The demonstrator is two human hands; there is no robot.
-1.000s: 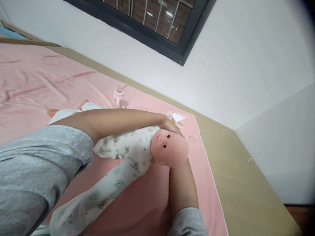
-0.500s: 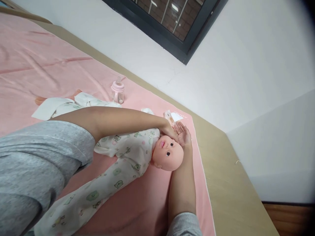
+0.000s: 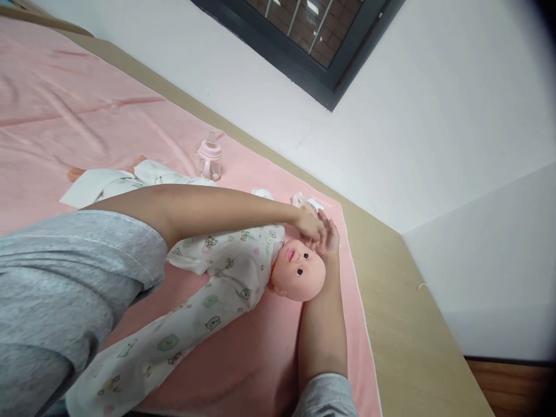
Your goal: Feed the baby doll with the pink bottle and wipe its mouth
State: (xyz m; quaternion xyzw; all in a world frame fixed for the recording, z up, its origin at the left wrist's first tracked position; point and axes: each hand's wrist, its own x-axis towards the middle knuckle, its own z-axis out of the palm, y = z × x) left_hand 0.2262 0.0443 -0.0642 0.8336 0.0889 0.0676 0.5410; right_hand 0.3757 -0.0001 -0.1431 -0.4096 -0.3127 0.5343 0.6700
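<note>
A baby doll (image 3: 302, 271) in a white bear-print outfit (image 3: 230, 263) lies on the pink blanket (image 3: 260, 353), its head resting against my right forearm. Reaching past the head, my right hand (image 3: 330, 236) has its palm up and its fingers apart. My left arm crosses over the doll's clothed body. At the far side of the head, my left hand (image 3: 310, 225) bends over my right palm, its fingers curved downward. The left fingertips are partly hidden, and I cannot make out anything held in them.
A baby bottle (image 3: 211, 157) with a pink collar and handle stands beyond my left arm. Some crumpled white material (image 3: 307, 201) lies past my hands. A wooden board (image 3: 403, 307) borders the blanket, below a white wall (image 3: 456, 104) and a dark-framed window (image 3: 319, 81).
My left hand has lifted slightly and shifted right, over my right palm. The right hand's fingers are somewhat more bent. The doll stays against my right forearm; the view has shifted slightly.
</note>
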